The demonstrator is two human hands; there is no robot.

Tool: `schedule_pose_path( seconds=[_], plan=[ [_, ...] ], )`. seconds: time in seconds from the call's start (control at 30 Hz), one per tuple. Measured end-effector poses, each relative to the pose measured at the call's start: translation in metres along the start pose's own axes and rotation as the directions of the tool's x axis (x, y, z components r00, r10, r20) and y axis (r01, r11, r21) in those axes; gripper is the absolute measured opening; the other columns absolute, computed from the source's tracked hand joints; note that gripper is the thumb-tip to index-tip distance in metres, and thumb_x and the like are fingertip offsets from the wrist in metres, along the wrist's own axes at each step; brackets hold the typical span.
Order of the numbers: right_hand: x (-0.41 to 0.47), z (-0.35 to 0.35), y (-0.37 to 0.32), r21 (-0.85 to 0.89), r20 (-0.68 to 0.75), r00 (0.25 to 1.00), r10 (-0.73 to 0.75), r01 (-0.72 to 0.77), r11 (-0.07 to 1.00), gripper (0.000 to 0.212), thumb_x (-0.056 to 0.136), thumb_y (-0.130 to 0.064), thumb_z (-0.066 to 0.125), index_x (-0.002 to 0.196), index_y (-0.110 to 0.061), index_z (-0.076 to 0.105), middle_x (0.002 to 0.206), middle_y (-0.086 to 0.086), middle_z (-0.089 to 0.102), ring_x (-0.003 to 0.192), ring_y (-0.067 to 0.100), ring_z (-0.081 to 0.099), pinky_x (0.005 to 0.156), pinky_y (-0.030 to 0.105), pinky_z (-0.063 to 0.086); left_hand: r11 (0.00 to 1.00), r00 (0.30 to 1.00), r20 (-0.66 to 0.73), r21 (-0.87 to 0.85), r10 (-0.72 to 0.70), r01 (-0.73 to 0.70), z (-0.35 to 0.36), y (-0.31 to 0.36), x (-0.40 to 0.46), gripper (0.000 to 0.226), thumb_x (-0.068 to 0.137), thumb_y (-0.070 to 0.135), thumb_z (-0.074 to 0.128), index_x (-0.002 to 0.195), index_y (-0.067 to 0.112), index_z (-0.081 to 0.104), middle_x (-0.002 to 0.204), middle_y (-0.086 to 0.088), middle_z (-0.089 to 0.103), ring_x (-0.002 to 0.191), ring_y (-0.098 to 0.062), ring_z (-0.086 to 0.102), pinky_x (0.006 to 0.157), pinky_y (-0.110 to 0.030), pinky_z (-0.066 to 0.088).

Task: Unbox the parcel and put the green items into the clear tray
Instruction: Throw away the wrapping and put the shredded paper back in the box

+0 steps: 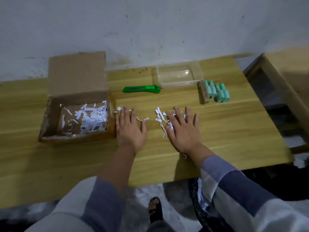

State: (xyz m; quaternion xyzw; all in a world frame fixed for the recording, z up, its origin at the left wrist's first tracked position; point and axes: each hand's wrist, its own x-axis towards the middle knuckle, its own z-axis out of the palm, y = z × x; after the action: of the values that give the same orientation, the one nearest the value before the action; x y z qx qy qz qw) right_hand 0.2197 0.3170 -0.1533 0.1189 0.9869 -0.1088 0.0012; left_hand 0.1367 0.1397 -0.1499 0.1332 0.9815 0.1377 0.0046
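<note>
Both hands are laid palm-down on the tabletop, fingers spread and pointing toward the far edge. Nothing is gripped by either. The left hand point(131, 131) is placed just beside the right wall of the box point(75, 104), with a few paper shreds point(142, 119) seen at its fingertips and by its thumb. The right hand point(183, 131) is pressed flat over a loose scatter of the same white shreds, some of which are covered by the palm and fingers while others are left showing to its left. Both forearms are extended from the near edge, bare up to rolled grey-and-white sleeves point(234, 190).

The box is set toward the left end of the tabletop, with its far flap raised upright against the wall point(150, 22). Inside it, white shreds are heaped mostly in the right half, and bare cardboard is seen on the left of its floor. Whether anything else is buried among them cannot be told.

The tray point(179, 76) is placed near the far edge, right of centre, and no items are seen in it. Just beside its right front corner, the green bottles point(217, 92) are grouped on the tabletop, lying with their caps toward the far edge, with a small brown block point(204, 93) touching them on the left. A green cutter point(142, 89) is laid between box and tray, lengthwise along the table.
</note>
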Motion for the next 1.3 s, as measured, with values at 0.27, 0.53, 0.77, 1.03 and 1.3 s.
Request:
schedule_pose_path(
  seconds=[0.27, 0.53, 0.77, 1.03, 1.3],
  plan=[
    [-0.016, -0.006, 0.022, 0.075, -0.001, 1.0, 0.024, -0.024, 0.997, 0.05, 0.097, -0.046, 0.027, 0.146, -0.033, 0.025, 0.159, -0.005, 0.014, 0.148, 0.014, 0.001, 0.115, 0.055, -0.001, 0.969, 0.96, 0.132, -0.019, 0.247, -0.247, 0.008, 0.039, -0.012, 0.057, 0.099, 0.044, 0.028, 0.151, 0.022, 0.02, 0.161, -0.002, 0.007, 0.148, -0.015, 0.0, 0.118, -0.044, -0.003],
    [-0.074, -0.028, 0.103, 0.168, -0.041, 0.973, 0.229, -0.219, 0.961, 0.047, 0.097, -0.036, 0.039, 0.142, -0.027, 0.035, 0.158, -0.002, 0.018, 0.147, 0.014, 0.008, 0.116, 0.051, 0.005, 0.859, 0.832, 0.227, -0.046, 0.507, -0.511, 0.033, 0.134, -0.058, 0.062, 0.098, 0.052, 0.02, 0.152, 0.022, 0.017, 0.161, 0.0, 0.009, 0.148, -0.015, 0.001, 0.119, -0.046, -0.004],
    [-0.101, -0.049, 0.143, 0.322, -0.086, 0.948, 0.306, -0.264, 0.909, 0.043, 0.096, -0.024, 0.044, 0.138, -0.014, 0.042, 0.152, 0.014, 0.031, 0.145, 0.026, 0.02, 0.115, 0.047, 0.019, 0.763, 0.728, 0.23, -0.244, 0.646, -0.599, 0.038, 0.202, -0.073, 0.055, 0.101, 0.043, 0.017, 0.152, 0.022, 0.016, 0.158, 0.007, 0.022, 0.145, -0.005, 0.015, 0.119, -0.04, 0.006],
    [-0.099, -0.045, 0.124, 0.352, -0.015, 0.962, 0.271, -0.248, 0.902, 0.062, 0.091, -0.052, 0.041, 0.147, -0.03, 0.022, 0.16, 0.006, 0.01, 0.147, 0.026, 0.003, 0.116, 0.054, 0.0, 0.842, 0.866, 0.001, -0.237, 0.5, -0.485, 0.028, 0.172, -0.067, 0.041, 0.097, 0.033, 0.028, 0.13, 0.024, 0.051, 0.14, 0.006, 0.05, 0.132, -0.013, 0.041, 0.108, -0.037, 0.027],
    [-0.085, -0.031, 0.109, 0.047, -0.066, 0.993, 0.101, -0.098, 0.994, 0.058, 0.085, -0.065, 0.039, 0.134, -0.033, 0.044, 0.151, 0.003, 0.033, 0.14, 0.029, 0.026, 0.108, 0.053, 0.021, 0.904, 0.893, 0.176, 0.038, 0.414, -0.426, 0.044, 0.149, -0.064, 0.054, 0.099, 0.04, 0.014, 0.152, 0.028, 0.015, 0.161, 0.008, 0.004, 0.148, -0.01, -0.002, 0.117, -0.049, -0.001]
  ],
)
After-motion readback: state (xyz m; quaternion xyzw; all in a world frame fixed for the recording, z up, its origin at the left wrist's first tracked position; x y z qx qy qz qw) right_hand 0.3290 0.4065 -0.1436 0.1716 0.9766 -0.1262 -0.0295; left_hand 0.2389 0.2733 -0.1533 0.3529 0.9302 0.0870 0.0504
